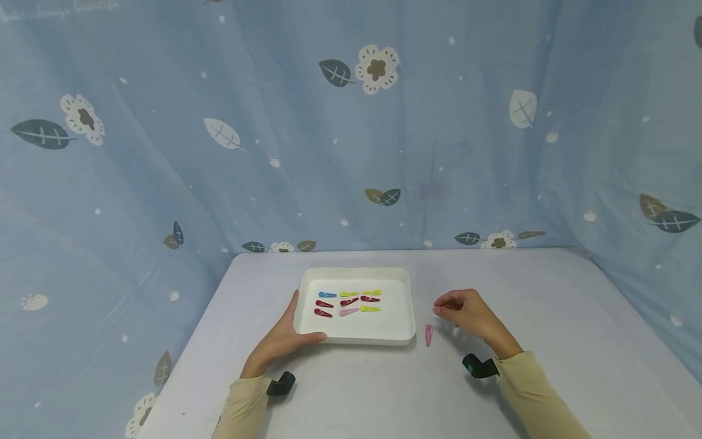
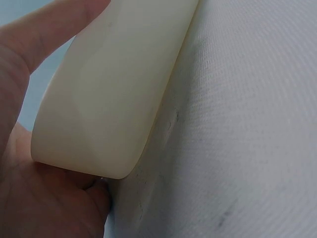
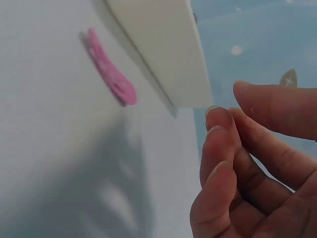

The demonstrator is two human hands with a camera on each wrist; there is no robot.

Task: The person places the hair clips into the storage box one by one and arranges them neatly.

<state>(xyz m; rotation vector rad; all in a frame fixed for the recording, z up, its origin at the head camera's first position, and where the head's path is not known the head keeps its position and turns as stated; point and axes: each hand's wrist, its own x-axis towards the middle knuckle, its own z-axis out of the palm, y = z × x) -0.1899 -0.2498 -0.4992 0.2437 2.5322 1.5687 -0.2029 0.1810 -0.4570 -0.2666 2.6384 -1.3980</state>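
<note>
My left hand (image 1: 285,335) grips the near left corner of a white tray (image 1: 362,335), thumb along the front wall and fingers at the left side. The left wrist view shows the palm close against the tray's rounded corner (image 2: 99,114). Inside the tray lie several snap hair clips in rough rows: blue (image 1: 327,295), yellow (image 1: 370,309), red (image 1: 323,313) and pink (image 1: 349,311). One more pink hair clip (image 1: 429,335) lies on the table, just right of the tray. My right hand (image 1: 466,313) hovers above and beside that clip, fingers loosely curled, thumb apart from them, holding nothing.
A white cloth covers the table (image 1: 373,396). Behind it and along the sides hangs a blue curtain (image 1: 307,177) printed with leaves and flowers. Each wrist carries a small black camera mount, one beside the left sleeve (image 1: 244,405), one beside the right sleeve (image 1: 540,396).
</note>
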